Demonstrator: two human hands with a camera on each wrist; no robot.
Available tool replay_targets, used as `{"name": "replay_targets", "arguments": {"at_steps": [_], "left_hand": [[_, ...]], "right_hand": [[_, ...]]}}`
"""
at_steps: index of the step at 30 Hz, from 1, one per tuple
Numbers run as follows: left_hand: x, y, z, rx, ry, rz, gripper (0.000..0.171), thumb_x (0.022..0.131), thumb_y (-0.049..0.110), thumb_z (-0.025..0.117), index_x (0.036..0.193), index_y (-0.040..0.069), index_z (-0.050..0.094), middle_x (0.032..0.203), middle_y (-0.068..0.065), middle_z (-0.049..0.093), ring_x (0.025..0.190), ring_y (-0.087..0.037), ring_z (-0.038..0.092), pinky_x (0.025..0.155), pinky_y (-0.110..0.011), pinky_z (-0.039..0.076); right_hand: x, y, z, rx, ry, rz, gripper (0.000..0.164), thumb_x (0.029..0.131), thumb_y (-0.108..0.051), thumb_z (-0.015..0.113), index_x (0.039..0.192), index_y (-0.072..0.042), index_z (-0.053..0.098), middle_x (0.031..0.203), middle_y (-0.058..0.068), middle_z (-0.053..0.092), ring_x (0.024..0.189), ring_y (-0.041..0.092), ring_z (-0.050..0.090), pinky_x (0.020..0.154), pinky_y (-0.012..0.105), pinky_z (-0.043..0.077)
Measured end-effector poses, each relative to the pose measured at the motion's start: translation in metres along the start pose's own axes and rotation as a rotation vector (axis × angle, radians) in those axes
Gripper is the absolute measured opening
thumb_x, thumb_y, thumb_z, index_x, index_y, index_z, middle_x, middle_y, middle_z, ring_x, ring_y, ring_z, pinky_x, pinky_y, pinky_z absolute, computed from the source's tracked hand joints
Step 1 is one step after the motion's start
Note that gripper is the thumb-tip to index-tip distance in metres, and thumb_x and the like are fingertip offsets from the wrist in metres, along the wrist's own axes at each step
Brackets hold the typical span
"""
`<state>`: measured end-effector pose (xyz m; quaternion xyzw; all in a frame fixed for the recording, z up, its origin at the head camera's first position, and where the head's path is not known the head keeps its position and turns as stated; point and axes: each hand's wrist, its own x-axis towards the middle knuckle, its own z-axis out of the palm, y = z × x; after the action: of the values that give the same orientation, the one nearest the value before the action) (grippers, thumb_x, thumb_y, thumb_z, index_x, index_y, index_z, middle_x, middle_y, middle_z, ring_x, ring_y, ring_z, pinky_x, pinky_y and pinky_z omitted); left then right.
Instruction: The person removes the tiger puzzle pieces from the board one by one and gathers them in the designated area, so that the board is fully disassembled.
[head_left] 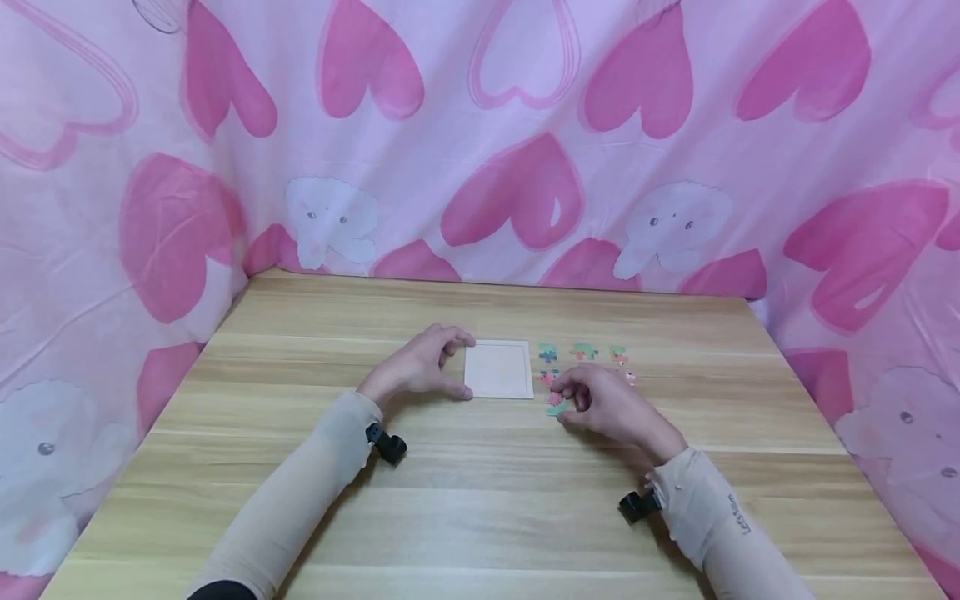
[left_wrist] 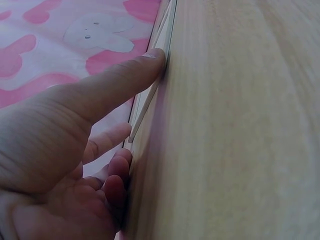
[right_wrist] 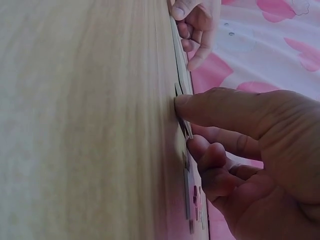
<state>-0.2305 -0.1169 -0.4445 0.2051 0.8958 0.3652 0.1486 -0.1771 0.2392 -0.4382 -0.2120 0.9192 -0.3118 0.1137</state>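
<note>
A pale square puzzle tray (head_left: 498,369) with a raised border lies on the table. My left hand (head_left: 425,360) holds it by its left side, thumb at the near corner and index finger at the far one. In the left wrist view the thumb (left_wrist: 127,75) presses against the tray's thin edge. Just right of the tray, my right hand (head_left: 609,402) pinches a pink and green puzzle piece (head_left: 555,406) between thumb and fingers. Seen from the right wrist, that piece is tilted edge-on under the thumb (right_wrist: 215,110).
Several coloured puzzle pieces lie right of the tray, among them a blue-green one (head_left: 548,352), a wider one (head_left: 583,351) and a small one (head_left: 617,353). The right hand partly covers others. A pink heart-print curtain (head_left: 510,192) borders the wooden table (head_left: 480,517) at back and sides.
</note>
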Motion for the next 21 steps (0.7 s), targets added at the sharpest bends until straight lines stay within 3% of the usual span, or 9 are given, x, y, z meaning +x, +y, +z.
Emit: {"name": "replay_targets", "arguments": {"at_steps": [9, 21], "left_hand": [[0.0024, 0.0017, 0.0009, -0.007, -0.004, 0.022, 0.09, 0.079, 0.034, 0.104, 0.156, 0.019, 0.06, 0.127, -0.009, 0.055, 0.111, -0.026, 0.052, 0.096, -0.041, 0.049], [0.0047, 0.002, 0.0033, -0.059, -0.019, 0.0, 0.094, 0.077, 0.033, 0.105, 0.157, 0.019, 0.059, 0.132, -0.01, 0.055, 0.117, -0.027, 0.054, 0.104, -0.044, 0.05]], "right_hand": [[-0.0014, -0.0015, -0.0009, -0.037, 0.011, 0.007, 0.038, 0.088, -0.005, 0.093, 0.123, -0.012, 0.079, 0.091, -0.002, 0.066, 0.082, 0.015, 0.06, 0.072, 0.028, 0.053], [-0.0022, -0.0013, -0.0003, -0.044, 0.019, 0.006, 0.039, 0.087, -0.006, 0.093, 0.122, -0.009, 0.079, 0.093, -0.003, 0.067, 0.082, 0.015, 0.06, 0.073, 0.027, 0.054]]}}
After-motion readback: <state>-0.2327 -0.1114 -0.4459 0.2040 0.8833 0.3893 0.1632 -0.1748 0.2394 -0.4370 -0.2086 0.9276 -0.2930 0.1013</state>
